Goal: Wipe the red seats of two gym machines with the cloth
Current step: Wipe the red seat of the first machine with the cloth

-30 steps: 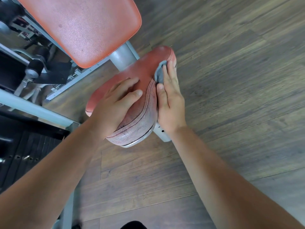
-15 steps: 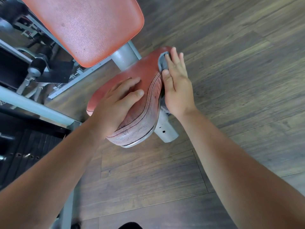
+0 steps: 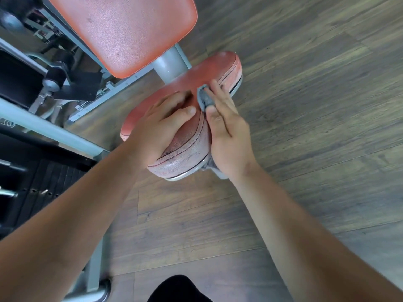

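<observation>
A worn red seat (image 3: 220, 68) with cracked vinyl sits low on a grey post. My left hand (image 3: 159, 129) lies flat on its near half, fingers spread, holding nothing. Pressed against the seat's right side, my right hand (image 3: 226, 129) holds a grey cloth (image 3: 204, 98). The cloth bunches out between thumb and fingers on the seat top, and a bit of it shows under my wrist. Above the seat slopes the red backrest pad (image 3: 130, 29) of the same machine.
The machine's grey frame bar (image 3: 50, 129) and a black weight stack (image 3: 32, 192) stand at the left. A grey seat post (image 3: 170, 64) rises behind the seat. Wooden plank floor (image 3: 316, 105) spreads to the right and in front. A dark shape (image 3: 178, 288) shows at the bottom edge.
My right hand has slid the cloth back along the seat's right side from the far end toward me and a little onto the top. My left hand stays on the seat.
</observation>
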Motion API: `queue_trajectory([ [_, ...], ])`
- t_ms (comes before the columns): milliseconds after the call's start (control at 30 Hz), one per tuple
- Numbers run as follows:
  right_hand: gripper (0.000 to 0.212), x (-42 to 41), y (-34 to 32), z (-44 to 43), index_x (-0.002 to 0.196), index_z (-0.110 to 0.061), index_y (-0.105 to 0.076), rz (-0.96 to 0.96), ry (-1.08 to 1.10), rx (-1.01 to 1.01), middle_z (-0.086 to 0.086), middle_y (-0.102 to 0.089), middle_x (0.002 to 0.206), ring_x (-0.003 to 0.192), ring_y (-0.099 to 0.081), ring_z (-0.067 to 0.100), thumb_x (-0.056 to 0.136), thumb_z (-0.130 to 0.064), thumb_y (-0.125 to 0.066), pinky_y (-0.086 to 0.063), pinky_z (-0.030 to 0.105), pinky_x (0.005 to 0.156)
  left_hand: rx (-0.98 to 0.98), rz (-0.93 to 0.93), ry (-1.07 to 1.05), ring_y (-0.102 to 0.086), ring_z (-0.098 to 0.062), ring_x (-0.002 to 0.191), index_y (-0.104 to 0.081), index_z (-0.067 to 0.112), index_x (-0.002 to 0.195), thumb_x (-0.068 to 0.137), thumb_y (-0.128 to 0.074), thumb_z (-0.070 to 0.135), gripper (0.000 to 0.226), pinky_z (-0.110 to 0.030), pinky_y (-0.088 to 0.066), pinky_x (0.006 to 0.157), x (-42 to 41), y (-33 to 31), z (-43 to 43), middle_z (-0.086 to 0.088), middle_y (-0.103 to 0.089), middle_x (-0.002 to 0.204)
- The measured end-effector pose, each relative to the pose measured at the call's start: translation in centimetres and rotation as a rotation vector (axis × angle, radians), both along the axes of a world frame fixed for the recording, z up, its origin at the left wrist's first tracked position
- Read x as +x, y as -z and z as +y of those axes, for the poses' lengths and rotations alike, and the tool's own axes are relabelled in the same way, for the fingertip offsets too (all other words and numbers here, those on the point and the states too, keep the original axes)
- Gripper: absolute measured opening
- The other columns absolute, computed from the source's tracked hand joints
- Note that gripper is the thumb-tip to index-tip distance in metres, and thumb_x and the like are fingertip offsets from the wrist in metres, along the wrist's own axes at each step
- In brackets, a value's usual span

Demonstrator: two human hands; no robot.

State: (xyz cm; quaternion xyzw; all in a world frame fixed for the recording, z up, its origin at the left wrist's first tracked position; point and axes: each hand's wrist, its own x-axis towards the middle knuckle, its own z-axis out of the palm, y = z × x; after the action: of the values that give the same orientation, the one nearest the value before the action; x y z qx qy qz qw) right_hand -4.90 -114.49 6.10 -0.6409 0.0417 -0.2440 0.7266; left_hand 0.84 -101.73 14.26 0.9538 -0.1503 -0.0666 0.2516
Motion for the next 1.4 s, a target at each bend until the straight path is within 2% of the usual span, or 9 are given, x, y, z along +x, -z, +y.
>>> queue_trajectory([
  [167, 0.046, -5.8, 0.3, 3.6, 0.152, -0.008, -0.045, -0.059, -0.008, 0.093, -0.001, -0.039, 0.163, 0.153, -0.026, 0.001, 0.108, -0.02, -0.041, -0.021, 0.03, 0.127, -0.03, -0.01, 0.005, -0.038, -0.004, 0.145, -0.057, 0.049, 0.14, 0.084, -0.054, 0.058, 0.057, -0.037, -0.023, 0.127, 0.2, 0.1, 0.0, 0.024, -0.051, 0.147],
  [367, 0.045, -1.3, 0.1, 1.1, 0.148, -0.009, -0.052, -0.003, 0.023, 0.055, 0.002, -0.045, 0.159, 0.151, -0.035, 0.01, 0.106, -0.02, -0.041, -0.026, 0.04, 0.126, -0.011, -0.007, 0.031, -0.037, -0.006, 0.147, -0.056, 0.052, 0.14, 0.082, -0.052, 0.068, 0.06, -0.042, -0.025, 0.126, 0.5, 0.4, 0.2, 0.023, -0.05, 0.152],
  [500, 0.048, -6.0, 0.4, 3.9, 0.154, -0.009, -0.042, -0.036, 0.026, 0.05, 0.0, -0.037, 0.164, 0.153, -0.027, 0.006, 0.108, -0.023, -0.039, -0.028, 0.04, 0.126, 0.018, -0.039, 0.009, -0.033, -0.003, 0.148, -0.056, 0.05, 0.142, 0.093, -0.057, 0.059, 0.05, -0.029, -0.019, 0.126, 0.2, 0.1, 0.0, 0.022, -0.046, 0.156],
  [567, 0.048, -5.3, 0.4, 3.3, 0.154, -0.01, -0.043, -0.029, 0.029, 0.001, 0.0, -0.038, 0.163, 0.153, -0.028, 0.006, 0.108, -0.023, -0.038, -0.025, 0.035, 0.126, 0.069, -0.036, 0.034, -0.03, -0.003, 0.15, -0.053, 0.049, 0.145, 0.087, -0.05, 0.068, 0.061, -0.024, -0.018, 0.122, 0.0, 0.0, -0.1, 0.022, -0.042, 0.159],
  [667, 0.046, -1.7, -0.2, 1.0, 0.149, -0.009, -0.05, 0.023, 0.017, -0.03, 0.002, -0.044, 0.16, 0.151, -0.034, 0.009, 0.106, -0.021, -0.04, -0.024, 0.029, 0.126, 0.092, -0.006, 0.048, -0.029, -0.004, 0.151, -0.05, 0.051, 0.146, 0.073, -0.037, 0.079, 0.079, -0.033, -0.018, 0.127, 0.3, 0.0, -0.1, 0.024, -0.041, 0.16],
  [967, 0.052, -4.4, -0.2, 2.6, 0.152, -0.008, -0.045, 0.082, 0.095, -0.03, 0.003, -0.047, 0.158, 0.148, -0.039, 0.01, 0.104, -0.026, -0.046, -0.028, 0.023, 0.122, 0.08, 0.004, 0.026, -0.026, -0.008, 0.154, -0.046, 0.057, 0.146, 0.072, -0.039, 0.079, 0.078, -0.045, -0.017, 0.128, 0.7, 0.2, 0.2, 0.02, -0.036, 0.164],
  [1133, 0.042, -4.3, -3.6, 0.6, 0.139, -0.015, -0.061, 0.29, 0.108, -0.23, 0.003, -0.067, 0.137, 0.128, -0.061, 0.017, 0.098, -0.025, -0.056, -0.038, 0.011, 0.103, 0.16, -0.001, 0.074, -0.026, -0.017, 0.157, -0.042, 0.047, 0.154, 0.08, -0.032, 0.079, 0.082, -0.049, -0.02, 0.127, 0.5, -0.3, 0.7, 0.011, -0.032, 0.168],
  [1233, 0.025, -3.9, -7.7, -1.8, 0.119, -0.015, -0.07, 0.495, 0.045, -0.359, 0.007, -0.075, 0.109, 0.102, -0.068, 0.029, 0.097, -0.022, -0.061, -0.034, 0.016, 0.075, 0.248, 0.098, 0.125, -0.016, -0.023, 0.161, -0.036, 0.041, 0.159, 0.087, -0.037, 0.078, 0.08, -0.054, -0.017, 0.128, 0.5, -2.1, 0.6, 0.005, -0.025, 0.172],
  [1400, 0.018, -4.7, -17.0, -5.2, 0.105, -0.013, -0.07, 0.649, -0.015, -0.547, 0.009, -0.072, 0.097, 0.09, -0.066, 0.029, 0.098, -0.026, -0.059, -0.042, 0.029, 0.072, 0.388, 0.229, 0.212, -0.012, -0.024, 0.161, -0.032, 0.033, 0.161, 0.103, -0.054, 0.051, 0.065, -0.052, -0.02, 0.128, -0.6, -10.1, -1.0, 0.003, -0.021, 0.173],
])
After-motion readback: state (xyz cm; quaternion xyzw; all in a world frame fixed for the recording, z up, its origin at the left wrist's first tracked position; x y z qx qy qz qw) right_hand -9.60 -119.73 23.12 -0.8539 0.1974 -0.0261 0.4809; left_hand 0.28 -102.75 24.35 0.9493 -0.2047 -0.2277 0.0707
